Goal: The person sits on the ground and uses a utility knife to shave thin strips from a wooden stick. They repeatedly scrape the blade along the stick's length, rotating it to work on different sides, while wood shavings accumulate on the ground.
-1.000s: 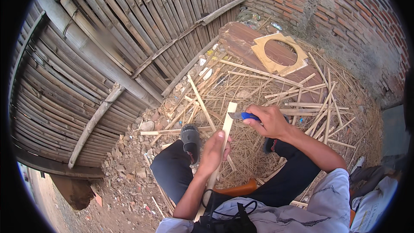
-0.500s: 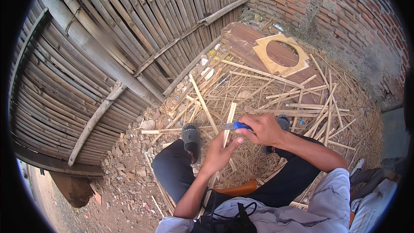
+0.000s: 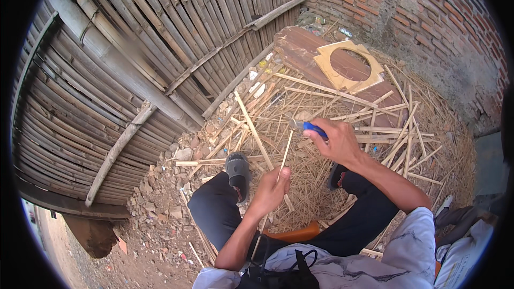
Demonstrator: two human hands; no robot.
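Note:
My left hand [image 3: 269, 192] is closed around a thin pale bamboo strip [image 3: 287, 149]. The strip slants up and away from it, one narrow side toward me, and its lower part runs down past my wrist. In my right hand [image 3: 340, 142] is a utility knife [image 3: 315, 128] with a blue handle, its grey blade pointing left. That blade sits at the strip's far end; whether it touches cannot be made out. Beneath both hands lies a bed of fine shavings [image 3: 310, 203].
Cut bamboo strips [image 3: 407, 139] lie scattered to the right and ahead. A brown board [image 3: 300, 48] carries a yellowish panel [image 3: 329, 75] with a round hole. A bamboo fence [image 3: 176, 37] bounds the left, a brick wall [image 3: 353, 0] the far right. Something orange [image 3: 294, 234] is between my legs.
My right hand and knife have moved right and away, toward the strip's far end. The strip has turned from its broad side to a narrow one, while my left hand stays nearly in place.

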